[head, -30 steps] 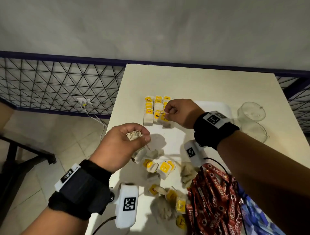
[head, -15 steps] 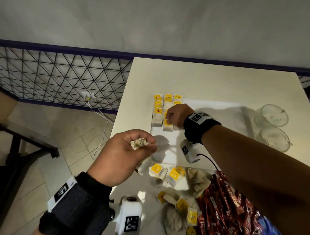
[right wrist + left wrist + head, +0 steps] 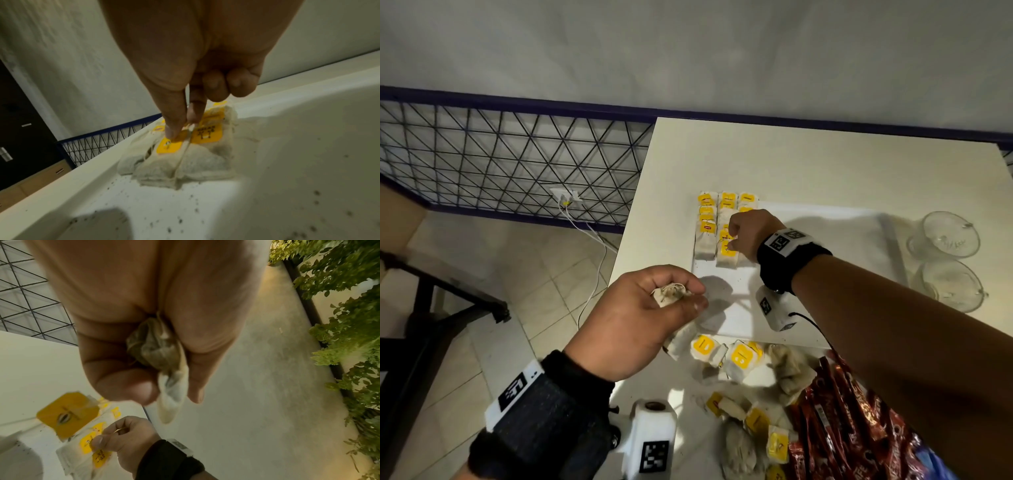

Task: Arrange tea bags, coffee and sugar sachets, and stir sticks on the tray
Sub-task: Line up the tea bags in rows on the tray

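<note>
A white tray (image 3: 808, 308) lies on the table, with rows of yellow-tagged tea bags (image 3: 707, 233) at its far left corner. My right hand (image 3: 734, 240) reaches over those rows; thumb and forefinger pinch a tea bag (image 3: 185, 162) at its top beside its yellow tag. My left hand (image 3: 688, 296) hovers over the tray's near left corner and grips a bunch of tea bags (image 3: 156, 347), whose lower ends hang below the fist (image 3: 679, 341). Loose tea bags (image 3: 739, 358) and red coffee sachets (image 3: 842, 435) lie heaped at the table's near edge.
Two clear glass cups (image 3: 945, 236) stand to the right of the tray. Tea dust speckles the tray floor (image 3: 185, 211). Left of the table is a drop to a tiled floor (image 3: 517, 291), with a metal mesh fence (image 3: 500, 154) and a white cable.
My right hand stays on the tea bag rows and has settled lower on the front bags. The left hand keeps its bunch, almost still. The head camera has shifted, so the table sits further right.
</note>
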